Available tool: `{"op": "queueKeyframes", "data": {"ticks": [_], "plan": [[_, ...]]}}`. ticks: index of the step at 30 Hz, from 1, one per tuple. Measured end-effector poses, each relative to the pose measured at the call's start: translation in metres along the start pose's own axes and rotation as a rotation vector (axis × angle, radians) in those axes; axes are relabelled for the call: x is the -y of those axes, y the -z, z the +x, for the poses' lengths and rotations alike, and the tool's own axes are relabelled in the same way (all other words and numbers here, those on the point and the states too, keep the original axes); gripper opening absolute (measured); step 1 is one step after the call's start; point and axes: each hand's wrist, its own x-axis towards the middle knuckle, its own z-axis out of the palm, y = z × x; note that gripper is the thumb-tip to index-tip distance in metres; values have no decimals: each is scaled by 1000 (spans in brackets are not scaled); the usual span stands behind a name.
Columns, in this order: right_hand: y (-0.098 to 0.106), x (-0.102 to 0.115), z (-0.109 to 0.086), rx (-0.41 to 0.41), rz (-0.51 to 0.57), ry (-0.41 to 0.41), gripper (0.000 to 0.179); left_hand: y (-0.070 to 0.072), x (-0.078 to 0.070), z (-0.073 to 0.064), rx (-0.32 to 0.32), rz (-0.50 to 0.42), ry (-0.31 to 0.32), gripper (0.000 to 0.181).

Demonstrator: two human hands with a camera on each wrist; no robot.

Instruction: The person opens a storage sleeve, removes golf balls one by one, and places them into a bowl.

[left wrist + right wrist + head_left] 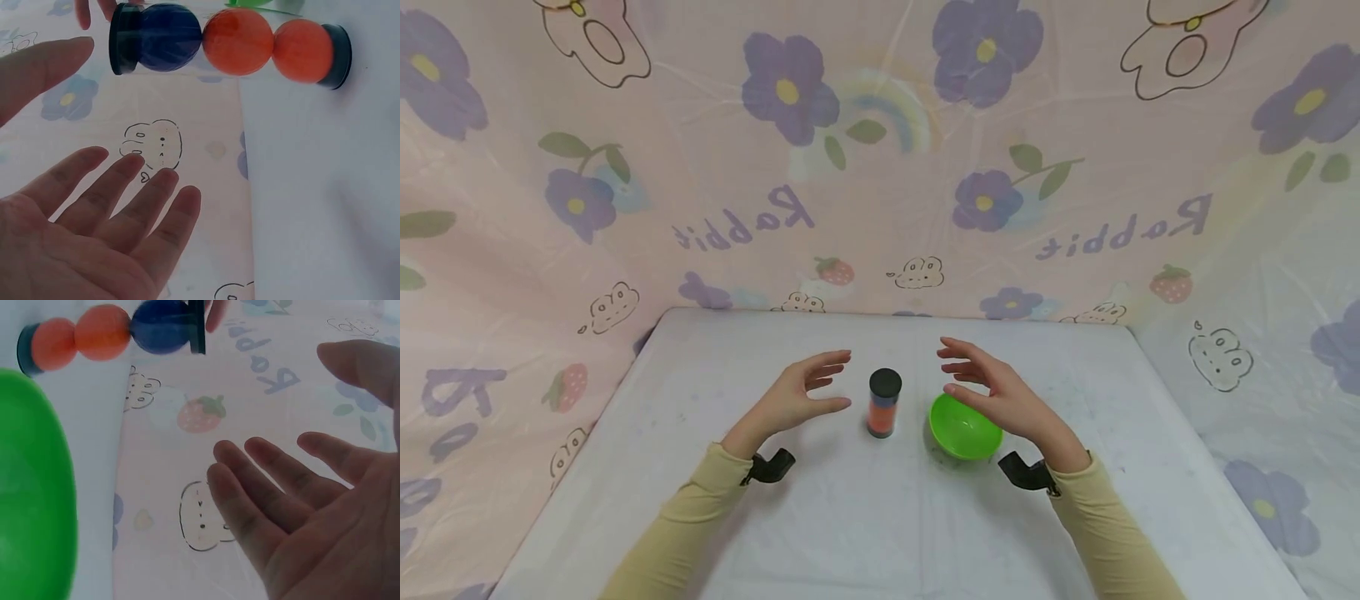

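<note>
A clear tube with dark end caps stands upright on the table; in the left wrist view it shows one dark blue ball and two orange balls stacked inside. My left hand is held just left of the tube, fingers spread and relaxed, touching nothing. To the tube's right sits a green bowl, its visible inside bare. Over the bowl's far right rim hovers my right hand, fingers loosely extended and holding nothing; its thumb overlaps the rim in the head view.
A white cloth covers the table. Behind and at both sides hangs a pink curtain printed with flowers and rabbits. Each wrist carries a black camera mount on the sleeve's cuff.
</note>
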Motion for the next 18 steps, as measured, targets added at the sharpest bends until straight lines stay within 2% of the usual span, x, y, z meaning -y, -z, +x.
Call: {"op": "queueKeyframes", "data": {"ticks": [4, 8, 10, 14, 17, 18], "plan": [[-9, 13, 1, 8, 45, 28, 56, -5, 3, -2, 6, 2, 18, 63], [-17, 20, 2, 16, 43, 30, 56, -9, 7, -3, -1, 8, 37, 63], [-21, 19, 3, 23, 39, 28, 56, -10, 9, -3, 1, -4, 50, 63], [-29, 15, 4, 32, 33, 15, 56, -15, 31, -1, -9, 1, 44, 63], [-33, 13, 5, 24, 31, 13, 57, -19, 36, -1, -15, 0, 32, 62], [-35, 12, 5, 19, 28, 17, 57, -20, 32, -1, -10, -2, 36, 62]]}}
